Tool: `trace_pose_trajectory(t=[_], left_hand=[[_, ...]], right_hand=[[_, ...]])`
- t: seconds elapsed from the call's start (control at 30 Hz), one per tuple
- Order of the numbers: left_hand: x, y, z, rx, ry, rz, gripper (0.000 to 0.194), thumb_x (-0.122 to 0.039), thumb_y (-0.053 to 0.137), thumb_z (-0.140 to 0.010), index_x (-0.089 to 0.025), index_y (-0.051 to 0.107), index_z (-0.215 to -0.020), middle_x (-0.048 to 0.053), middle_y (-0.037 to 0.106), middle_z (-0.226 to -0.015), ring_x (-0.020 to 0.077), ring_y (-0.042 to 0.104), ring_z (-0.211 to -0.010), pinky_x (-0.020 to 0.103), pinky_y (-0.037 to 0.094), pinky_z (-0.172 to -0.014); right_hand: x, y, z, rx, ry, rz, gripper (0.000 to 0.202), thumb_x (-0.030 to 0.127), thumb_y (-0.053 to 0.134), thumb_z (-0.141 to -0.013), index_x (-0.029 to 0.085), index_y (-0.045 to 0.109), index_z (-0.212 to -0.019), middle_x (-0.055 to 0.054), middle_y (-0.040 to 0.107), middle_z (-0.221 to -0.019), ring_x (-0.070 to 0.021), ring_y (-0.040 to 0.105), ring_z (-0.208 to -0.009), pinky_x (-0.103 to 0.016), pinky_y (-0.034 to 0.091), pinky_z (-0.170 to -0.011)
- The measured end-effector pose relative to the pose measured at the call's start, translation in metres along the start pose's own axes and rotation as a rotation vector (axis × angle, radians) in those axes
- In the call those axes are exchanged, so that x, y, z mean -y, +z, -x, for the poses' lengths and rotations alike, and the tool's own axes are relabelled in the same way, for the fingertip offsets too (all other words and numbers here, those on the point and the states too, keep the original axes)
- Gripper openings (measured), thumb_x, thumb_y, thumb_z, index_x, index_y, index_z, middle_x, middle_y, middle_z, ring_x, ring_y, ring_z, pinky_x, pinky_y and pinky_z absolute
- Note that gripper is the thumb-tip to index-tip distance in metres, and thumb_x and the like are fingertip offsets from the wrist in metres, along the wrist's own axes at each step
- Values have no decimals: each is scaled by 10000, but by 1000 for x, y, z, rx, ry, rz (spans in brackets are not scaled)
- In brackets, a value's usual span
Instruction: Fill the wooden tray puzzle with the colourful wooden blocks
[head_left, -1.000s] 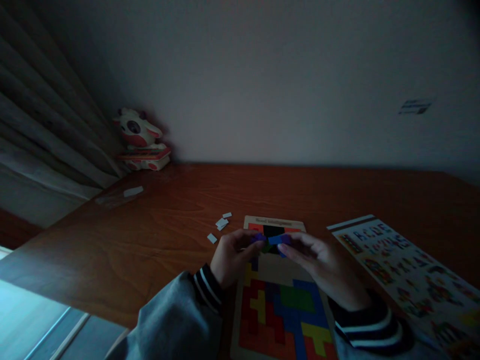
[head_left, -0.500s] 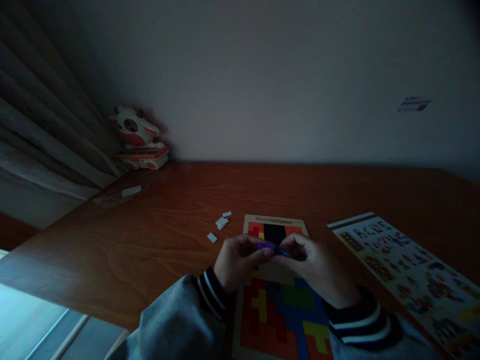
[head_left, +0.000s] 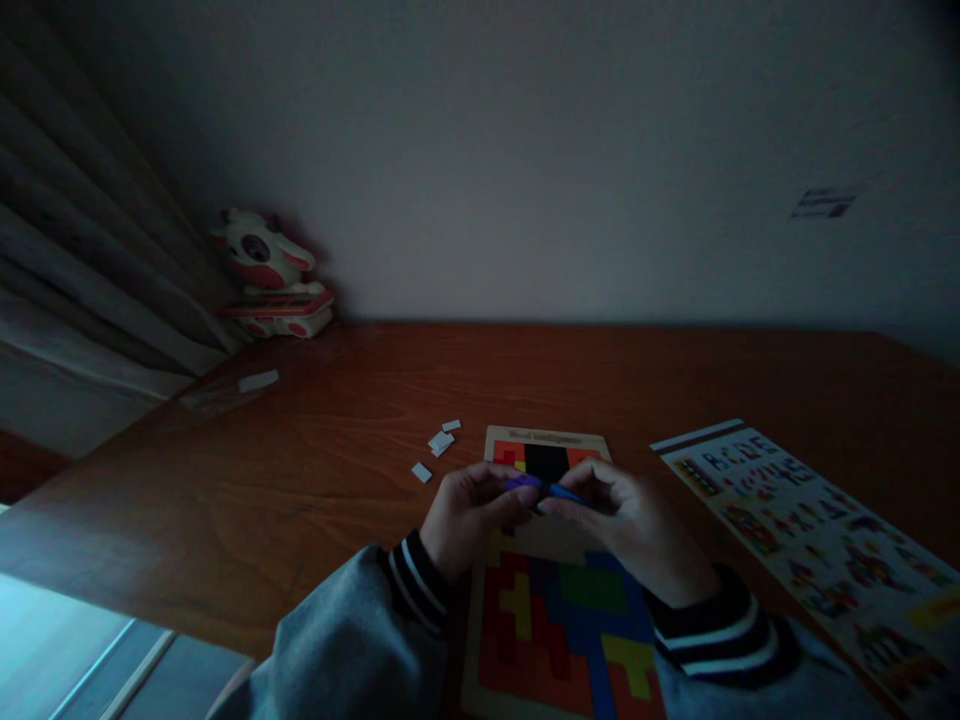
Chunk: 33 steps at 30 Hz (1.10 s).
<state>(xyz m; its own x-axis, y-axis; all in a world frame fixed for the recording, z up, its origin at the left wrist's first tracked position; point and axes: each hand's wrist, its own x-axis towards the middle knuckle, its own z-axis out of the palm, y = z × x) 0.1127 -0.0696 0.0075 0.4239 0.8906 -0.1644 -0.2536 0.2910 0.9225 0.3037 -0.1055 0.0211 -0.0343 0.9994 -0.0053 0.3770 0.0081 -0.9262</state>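
Over the wooden puzzle board (head_left: 555, 437) my two hands meet, fingertips close together. Pinched between thumb and fingers of my left hand (head_left: 459, 515) is a purple puzzle block (head_left: 523, 481). My right hand (head_left: 641, 530) grips a blue puzzle block (head_left: 562, 492) by its right end. The two blocks' inner ends appear to touch; fingers cover much of both. On the board below, red, yellow, blue, green and orange blocks lie fitted together. A black area (head_left: 546, 461) shows near the board's far end, and the middle is partly hidden by my hands.
Several small white pieces (head_left: 441, 442) lie left of the board. On the right is a printed pattern sheet (head_left: 787, 530). A cow-shaped toy (head_left: 277, 275) stands at the back left beside the curtain (head_left: 97, 250). A pale strip (head_left: 259, 381) lies near the table's left edge.
The purple block has shifted slightly left and the blue one slightly right, both still held. More of the blue block shows. The whole view has shifted slightly.
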Motion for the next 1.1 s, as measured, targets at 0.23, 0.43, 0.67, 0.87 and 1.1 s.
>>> trace_pose_trajectory(t=[0.23,0.43,0.67,0.87,1.1], left_hand=[[-2,2,3,-26,-24,107,377,-336,890,-650,-124,658,-858,54,736,-839,140,676,-722,255,540,-685],[-6,-4,1,-66,79,24,297,-309,871,-681,-119,700,-833,61,743,-838,138,675,-726,244,533,-683],[-24,-12,-4,-230,181,210,306,-256,899,-629,-145,737,-865,30,742,-829,115,685,-735,184,543,-664],[-26,-17,-6,-364,113,410,315,-168,878,-651,-156,752,-940,17,743,-893,81,684,-724,132,548,-622],[-22,-12,-4,-288,79,399,314,-168,902,-611,-144,769,-895,19,744,-862,91,688,-739,134,552,-636]], right_hand=[[2,-1,-1,-16,21,-84,289,489,694,-794,211,669,-870,-17,722,-851,-178,669,-809,-278,506,-702],[1,-7,-1,-76,13,-15,293,488,708,-773,216,700,-883,-27,738,-846,-195,682,-783,-307,525,-693],[-16,-36,0,-65,46,142,336,540,662,-813,265,745,-986,-31,761,-1012,-240,698,-947,-375,528,-850],[-18,-51,6,-16,43,173,275,486,644,-834,285,765,-978,-21,773,-989,-245,706,-945,-371,536,-863],[-30,-55,11,107,89,222,223,472,643,-831,291,758,-893,-8,774,-925,-244,707,-892,-359,536,-799]])
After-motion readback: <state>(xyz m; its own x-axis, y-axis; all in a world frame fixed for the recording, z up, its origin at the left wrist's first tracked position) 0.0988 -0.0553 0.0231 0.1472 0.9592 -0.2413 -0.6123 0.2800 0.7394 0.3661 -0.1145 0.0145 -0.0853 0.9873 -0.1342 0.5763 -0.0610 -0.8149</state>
